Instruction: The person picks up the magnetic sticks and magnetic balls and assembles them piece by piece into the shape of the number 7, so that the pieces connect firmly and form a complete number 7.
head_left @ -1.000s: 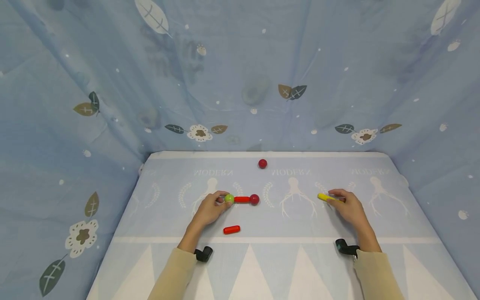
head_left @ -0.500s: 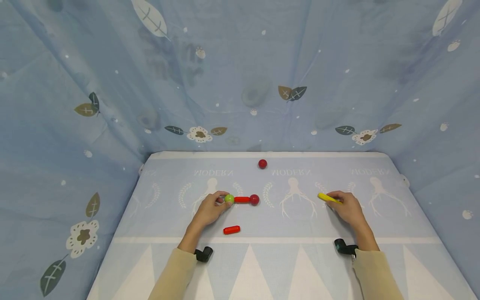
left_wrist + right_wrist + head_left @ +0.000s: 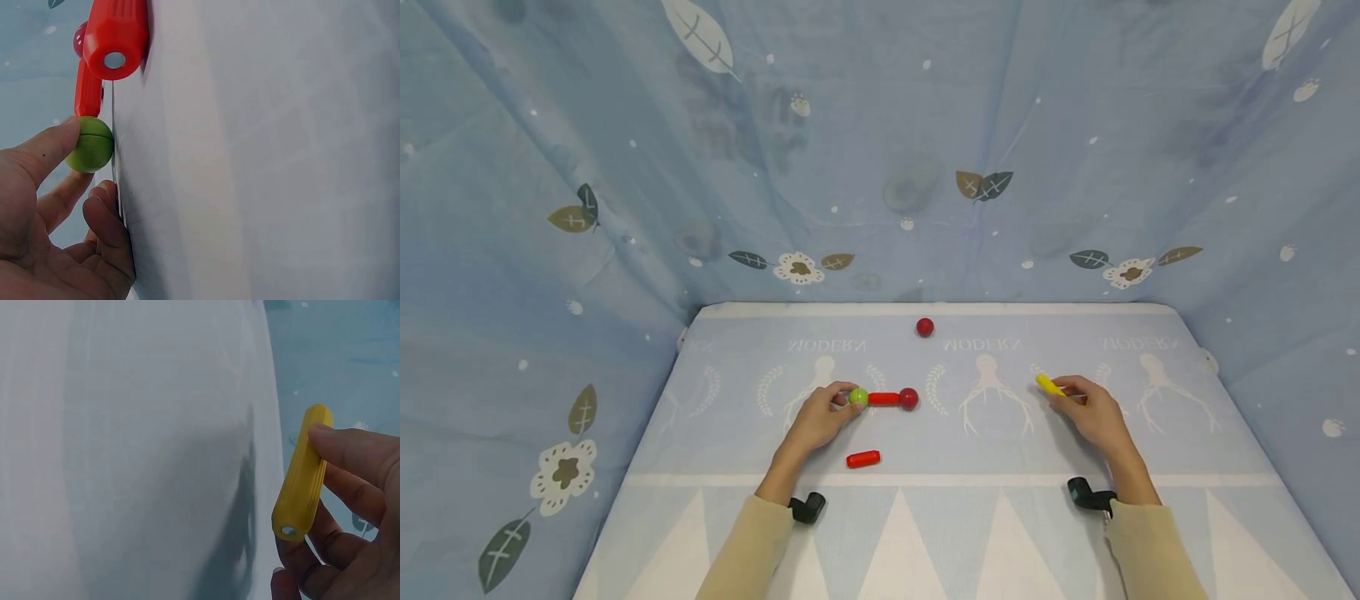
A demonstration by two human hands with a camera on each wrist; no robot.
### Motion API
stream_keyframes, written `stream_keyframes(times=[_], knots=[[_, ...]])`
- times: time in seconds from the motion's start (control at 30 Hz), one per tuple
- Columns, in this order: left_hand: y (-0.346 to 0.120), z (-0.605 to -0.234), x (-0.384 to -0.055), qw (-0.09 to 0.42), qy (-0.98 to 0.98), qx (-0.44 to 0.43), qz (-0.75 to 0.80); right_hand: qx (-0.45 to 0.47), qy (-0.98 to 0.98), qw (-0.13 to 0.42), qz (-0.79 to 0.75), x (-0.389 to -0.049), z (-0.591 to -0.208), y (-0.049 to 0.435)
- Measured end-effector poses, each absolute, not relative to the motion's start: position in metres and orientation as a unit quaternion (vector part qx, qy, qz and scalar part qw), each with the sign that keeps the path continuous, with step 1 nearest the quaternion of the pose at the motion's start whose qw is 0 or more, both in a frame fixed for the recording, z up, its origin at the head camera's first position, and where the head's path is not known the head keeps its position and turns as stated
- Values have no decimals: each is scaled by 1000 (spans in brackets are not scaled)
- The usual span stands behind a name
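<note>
My left hand [image 3: 822, 417] pinches a green ball [image 3: 91, 153] between thumb and fingers, low at the table. From that ball a red rod [image 3: 883, 399] runs to the right, with a dark red ball [image 3: 908, 399] at its far end; the three sit in a line, touching. On the right side, my right hand [image 3: 1098, 413] holds a ribbed yellow rod [image 3: 304, 475] by thumb and fingers. A small silvery disc shows in the rod's near end in the right wrist view. The rod is tilted and appears raised off the cloth, above a shadow.
A loose red rod [image 3: 863, 459], with a silvery disc in its end, lies right of my left forearm. Farther back, near the table's [image 3: 1045, 312] rear edge, rests a single red ball [image 3: 925, 327]. Blue printed curtains [image 3: 880, 150] enclose the back and both sides.
The yellow rod has turned in my right hand, its outer end swinging up and away. The right hand has shifted only slightly. My left hand, the balls and the red rods stay put.
</note>
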State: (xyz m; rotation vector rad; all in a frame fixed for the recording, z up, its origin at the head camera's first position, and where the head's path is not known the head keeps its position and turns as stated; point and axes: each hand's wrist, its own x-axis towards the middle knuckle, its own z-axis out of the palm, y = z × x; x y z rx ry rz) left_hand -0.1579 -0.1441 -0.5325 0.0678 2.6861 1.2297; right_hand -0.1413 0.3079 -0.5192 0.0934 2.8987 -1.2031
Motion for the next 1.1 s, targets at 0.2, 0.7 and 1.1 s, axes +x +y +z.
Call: stream_keyframes(times=[0.2,0.7,1.1], knots=[[-144,-532,-159,95,903,21,419,53,908,10,-416,-142,-517,299],[-142,-529,-159,97,905,20,414,63,873,47,-482,-142,-524,266],[-144,-531,-158,99,907,16,410,57,799,95,-591,-143,-528,232]])
